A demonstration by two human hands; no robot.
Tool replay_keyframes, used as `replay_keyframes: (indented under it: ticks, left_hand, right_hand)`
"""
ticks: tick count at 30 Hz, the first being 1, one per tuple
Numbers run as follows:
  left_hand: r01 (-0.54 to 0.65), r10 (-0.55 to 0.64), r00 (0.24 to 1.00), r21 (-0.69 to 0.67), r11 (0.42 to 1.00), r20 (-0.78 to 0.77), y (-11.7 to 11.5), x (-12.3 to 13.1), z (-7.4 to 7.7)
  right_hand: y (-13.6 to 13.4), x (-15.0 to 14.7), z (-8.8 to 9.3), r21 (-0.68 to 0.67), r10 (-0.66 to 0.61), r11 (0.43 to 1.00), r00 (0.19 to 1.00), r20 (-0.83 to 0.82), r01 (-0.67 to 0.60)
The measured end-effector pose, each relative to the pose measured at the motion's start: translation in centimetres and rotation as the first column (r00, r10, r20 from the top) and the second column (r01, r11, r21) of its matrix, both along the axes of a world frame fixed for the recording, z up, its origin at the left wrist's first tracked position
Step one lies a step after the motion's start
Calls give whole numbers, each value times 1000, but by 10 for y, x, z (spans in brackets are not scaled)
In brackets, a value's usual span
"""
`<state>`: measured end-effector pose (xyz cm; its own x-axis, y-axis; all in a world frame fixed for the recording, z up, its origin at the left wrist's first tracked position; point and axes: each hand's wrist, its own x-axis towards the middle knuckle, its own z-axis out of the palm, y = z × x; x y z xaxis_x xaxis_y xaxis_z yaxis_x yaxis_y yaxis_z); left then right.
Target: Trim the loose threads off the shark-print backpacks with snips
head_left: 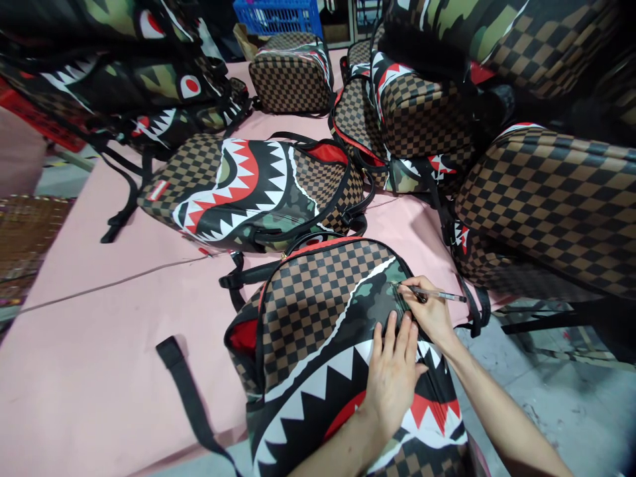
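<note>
A pink table [104, 351], partly covered.
The near bag [338, 361] lies at the front edge, the middle bag [253, 192] just beyond it, a checkered bag [291, 83] at the back; a thin cord [119, 283] and black strap [187, 391] lie toward the left.

Shark-mouth backpack [318, 298] beneath tilted pen [450, 295]

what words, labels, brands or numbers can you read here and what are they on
No text can be read.
Red-and-white patch at the left end of the middle backpack: too small to read.
Pen in the right hand: any print is too small.
</note>
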<state>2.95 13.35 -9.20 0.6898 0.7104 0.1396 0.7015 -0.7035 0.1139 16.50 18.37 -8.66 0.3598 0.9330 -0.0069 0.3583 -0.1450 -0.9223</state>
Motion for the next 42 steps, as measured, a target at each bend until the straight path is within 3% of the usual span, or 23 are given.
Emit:
replay_keyframes:
  ticks: [8, 26, 30, 32, 34, 36, 37, 39, 41, 42]
  left_hand:
    - [15, -15, 1000, -5, 1000, -18, 0, 0, -1]
    - [24, -24, 1000, 15, 1000, -3, -1, -1, -5]
    - [45, -45, 999, -25, 999, 1, 1, -2, 1]
    - [67, -64, 997, -78, 995, 40, 2, -5, 7]
    - [101, -76, 988, -187, 977, 136, 2, -14, 17]
    - [124, -12, 956, -371, 920, 292, 1, -30, 28]
    - [124, 80, 924, -491, 862, 374, 0, -41, 34]
    - [135, 370, 802, -747, 651, 468, -8, -64, 45]
    - [240, 634, 636, -894, 379, 440, -22, -85, 55]
    - [306, 717, 562, -908, 284, 414, -30, -94, 59]
  right_hand:
    - [0, 1, -3, 59, -162, 984, 985, -49, 165]
    - [0, 2, -6, 27, -126, 992, 992, 8, 125]
    - [5, 3, -6, 24, -141, 990, 990, 11, 141]
    - [6, 6, -1, 27, -201, 979, 978, -50, 202]
    - [1, 9, 9, 17, -199, 978, 955, -220, 208]
    - [-14, 8, 23, -32, -121, 992, 906, -406, 118]
    - [-24, 5, 30, -75, -68, 997, 878, -473, 37]
    - [-50, -9, 43, -215, 44, 958, 835, -548, -192]
    - [-76, -35, 52, -361, 209, 799, 785, -584, -481]
    - [-87, -52, 55, -403, 295, 703, 756, -584, -586]
